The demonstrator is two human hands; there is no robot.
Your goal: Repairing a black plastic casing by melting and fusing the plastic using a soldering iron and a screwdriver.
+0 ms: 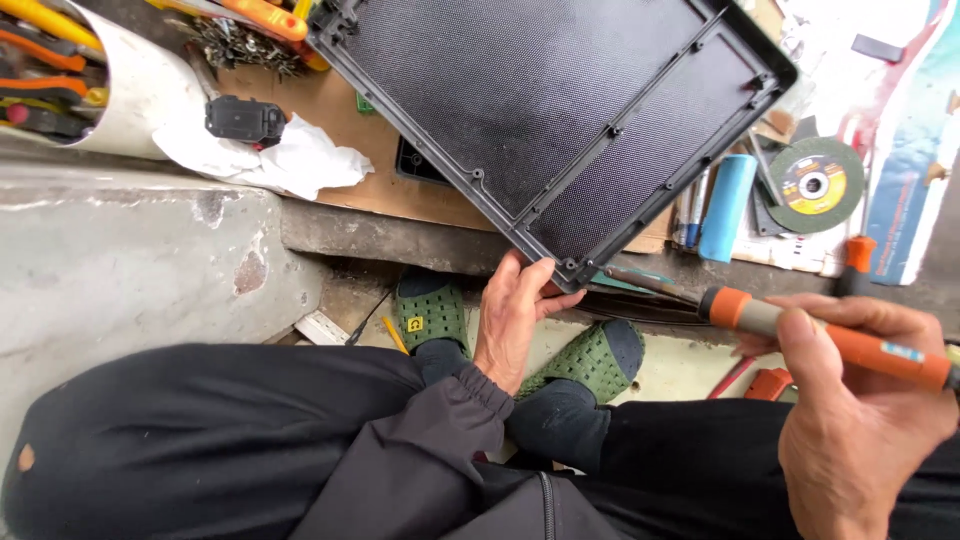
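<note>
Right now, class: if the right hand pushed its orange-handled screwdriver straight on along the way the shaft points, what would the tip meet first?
Probably the lower corner of the black panel, where the left hand grips it. The right hand aims the screwdriver up-left toward that corner; depth is unclear.

Blk panel (540, 100) tilted; orange screwdriver (830, 340) level.

Matt textured black plastic panel (530, 95)

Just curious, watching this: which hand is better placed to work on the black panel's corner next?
Probably the right hand: it holds the screwdriver, tip aimed at the corner. The left hand grips the panel edge.
</note>
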